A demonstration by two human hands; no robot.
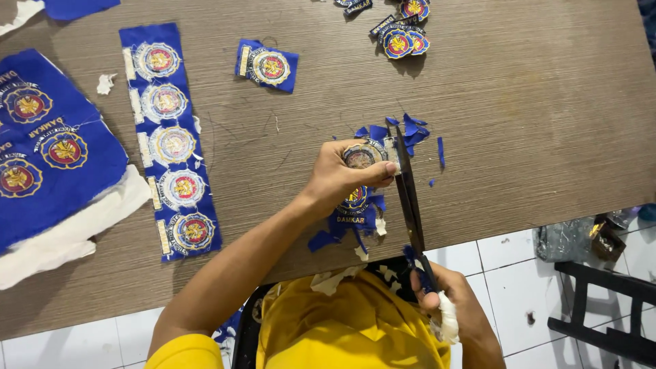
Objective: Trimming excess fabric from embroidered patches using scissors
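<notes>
Currently, cut: scissors (408, 198) trimmed a round patch (364, 154) near the table's (547, 102) front edge.
Left hand: left hand (342, 176) pinched the patch, thumb beside the blades.
Right hand: right hand (454, 311) clenched the scissor handles.
Risk, fingers: blades could nick the thumb if the patch turned.
Risk, patch: a wandering cut could clip the stitched border.
Surface: brown wood-grain table, blue scraps (410, 130), patch strip (171, 140) towards the left edge.
Room: white tiled floor (506, 273).

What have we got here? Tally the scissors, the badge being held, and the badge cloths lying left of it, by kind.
Scissors: 1
Held badge: 1
Square-cut badge: 1
Five-badge strip: 1
Large blue badge sheet: 1
Total: 5
</notes>
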